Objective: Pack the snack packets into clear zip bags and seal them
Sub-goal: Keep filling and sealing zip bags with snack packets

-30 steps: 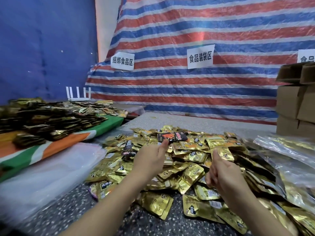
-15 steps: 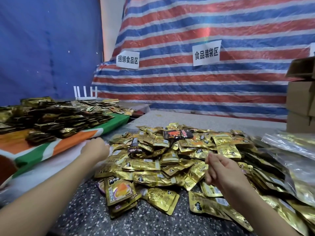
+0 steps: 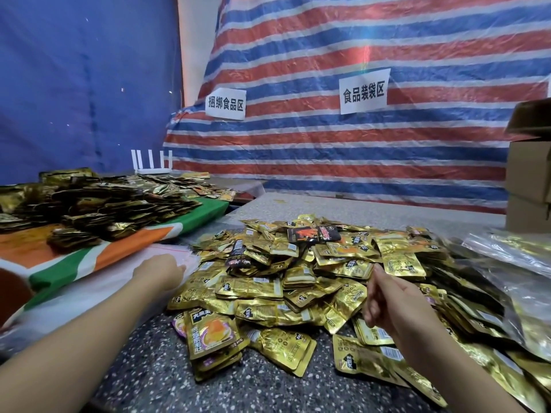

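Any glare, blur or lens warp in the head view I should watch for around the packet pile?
Head view: gold snack packets throw bright foil glare; the clear zip bags at right reflect too, hiding their contents; wide-angle bending leans the cardboard boxes at the edge; right hand slightly soft; left hand sharp.

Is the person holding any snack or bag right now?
No snack. The right hand is empty; the left hand reaches onto the clear bags, grip hidden.
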{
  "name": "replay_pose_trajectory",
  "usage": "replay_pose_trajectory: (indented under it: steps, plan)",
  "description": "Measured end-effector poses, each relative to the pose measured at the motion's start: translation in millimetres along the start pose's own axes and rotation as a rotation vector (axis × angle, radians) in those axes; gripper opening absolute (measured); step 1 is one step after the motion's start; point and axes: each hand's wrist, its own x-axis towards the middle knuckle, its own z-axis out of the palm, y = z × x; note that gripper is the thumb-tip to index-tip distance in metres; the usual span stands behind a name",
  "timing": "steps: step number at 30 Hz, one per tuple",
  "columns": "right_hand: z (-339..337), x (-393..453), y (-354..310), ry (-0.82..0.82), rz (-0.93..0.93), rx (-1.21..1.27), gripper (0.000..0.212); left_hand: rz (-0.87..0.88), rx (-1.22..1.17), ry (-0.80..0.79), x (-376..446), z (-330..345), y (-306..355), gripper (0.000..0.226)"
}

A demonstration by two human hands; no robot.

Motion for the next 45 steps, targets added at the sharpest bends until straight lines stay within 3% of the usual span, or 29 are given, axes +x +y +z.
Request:
replay_pose_trajectory:
  steps: [9,13,19,24,32,35,38,42,45]
  plan:
    - [-0.4,0.9,2.4,0.003,0.009,-0.042,0.047,-0.116,-0.182,0.045,-17.2,-9.3,17.0,0.035]
    - [-0.7,1.7,3.7,-0.003,0.012,-0.047,0.047,-0.14,-0.119,0.044,-24.3,-22.0,20.3,0.037]
    - [-0.1,2.8,5.6,-0.003,0.003,-0.056,0.048,-0.151,-0.302,0.261,-22.4,-24.1,15.0,0.029]
    - [2.6,2.5,7.2,-0.002,0.018,-0.054,0.047,0.054,-0.555,0.458,-32.6,-42.8,40.3,0.031]
    - [4.8,-1.5,0.8,-0.005,0.057,-0.018,0.045,0.464,-0.908,0.588,-88.0,-74.0,124.8,0.028]
    - [5.4,-2.4,-1.1,0.005,0.07,0.006,0.046,0.625,-1.032,0.542,-124.1,-74.6,156.2,0.031]
    - [5.9,-0.4,-3.3,-0.013,0.104,0.084,0.056,0.94,-0.916,0.537,-169.4,-63.8,179.5,0.035]
    - [1.9,-1.9,-6.2,-0.05,0.106,0.245,0.072,1.231,-0.733,0.224,-209.8,-37.1,202.0,0.048]
    - [-3.5,-2.6,-6.8,-0.021,0.14,0.242,0.075,1.29,-0.64,0.15,-221.4,-24.1,210.5,0.052]
